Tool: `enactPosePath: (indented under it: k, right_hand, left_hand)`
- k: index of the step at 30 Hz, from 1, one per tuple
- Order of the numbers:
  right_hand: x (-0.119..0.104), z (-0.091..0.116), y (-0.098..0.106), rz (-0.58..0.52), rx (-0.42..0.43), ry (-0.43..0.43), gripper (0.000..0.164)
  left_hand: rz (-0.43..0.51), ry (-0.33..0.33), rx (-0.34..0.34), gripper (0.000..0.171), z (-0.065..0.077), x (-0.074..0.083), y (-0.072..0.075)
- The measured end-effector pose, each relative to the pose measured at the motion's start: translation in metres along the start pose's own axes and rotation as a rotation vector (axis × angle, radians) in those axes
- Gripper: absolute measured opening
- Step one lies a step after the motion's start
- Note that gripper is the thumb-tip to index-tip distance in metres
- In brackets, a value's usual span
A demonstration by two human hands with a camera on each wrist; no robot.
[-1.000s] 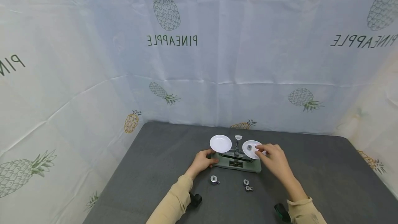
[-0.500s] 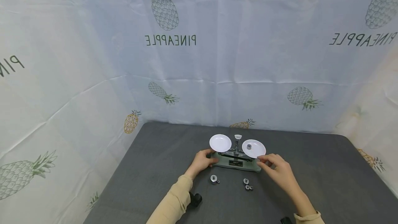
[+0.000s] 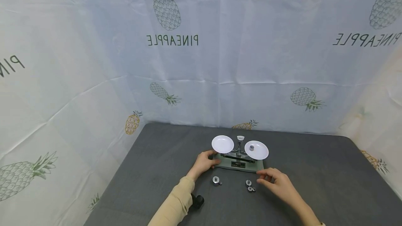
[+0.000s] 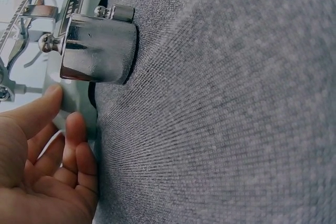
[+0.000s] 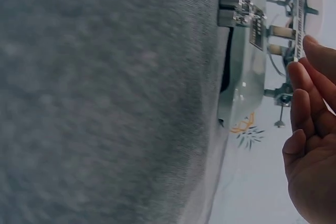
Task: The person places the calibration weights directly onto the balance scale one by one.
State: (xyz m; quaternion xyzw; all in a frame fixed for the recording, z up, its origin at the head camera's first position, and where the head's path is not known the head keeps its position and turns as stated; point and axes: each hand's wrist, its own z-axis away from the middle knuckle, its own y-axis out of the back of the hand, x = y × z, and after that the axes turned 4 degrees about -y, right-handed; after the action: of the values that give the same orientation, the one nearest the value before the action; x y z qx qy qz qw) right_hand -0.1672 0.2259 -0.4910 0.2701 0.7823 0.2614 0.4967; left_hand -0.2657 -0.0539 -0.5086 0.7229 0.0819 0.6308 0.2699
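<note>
A green-based balance scale (image 3: 237,165) with two white pans stands on the grey table. My left hand (image 3: 202,163) holds the left end of its base; the left wrist view shows the thumb on the base's edge, the fingers curled beside it. One small metal weight (image 3: 251,148) sits on the right pan (image 3: 259,153), while the left pan (image 3: 222,144) bears nothing. My right hand (image 3: 279,185) hovers off the base's right front corner, fingers loosely bent and nothing between them. Near it stands a cluster of small metal weights (image 3: 248,183).
In front of the scale's left half stands a large metal weight (image 4: 100,48) with a smaller weight (image 4: 122,13) beside it. A pineapple-print cloth (image 3: 220,62) hangs behind and at the sides of the dark grey tabletop (image 3: 169,152).
My right hand has drawn away from the right pan, down and toward me, to beside the weights in front. The left hand stays on the base. The weight on the right pan has not moved.
</note>
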Motion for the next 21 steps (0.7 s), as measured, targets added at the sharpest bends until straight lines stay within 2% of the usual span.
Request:
enactPosePath:
  k: [4,9,15,21]
  right_hand:
    - [0.002,0.003,-0.003,-0.005,-0.061,0.002,0.018]
    - [0.010,0.005,-0.007,-0.015,-0.135,0.052,0.016]
    - [0.008,0.003,-0.006,-0.028,-0.245,0.011,0.015]
    - [0.009,0.002,-0.009,-0.031,-0.266,0.025,0.013]
  left_hand:
    - [0.004,0.002,0.000,0.041,0.000,0.000,0.000]
    - [0.002,0.009,-0.003,0.042,0.000,0.001,0.000]
    - [-0.002,0.002,-0.004,0.042,0.000,0.001,0.000]
    - [-0.009,0.004,-0.002,0.041,0.000,0.002,0.000]
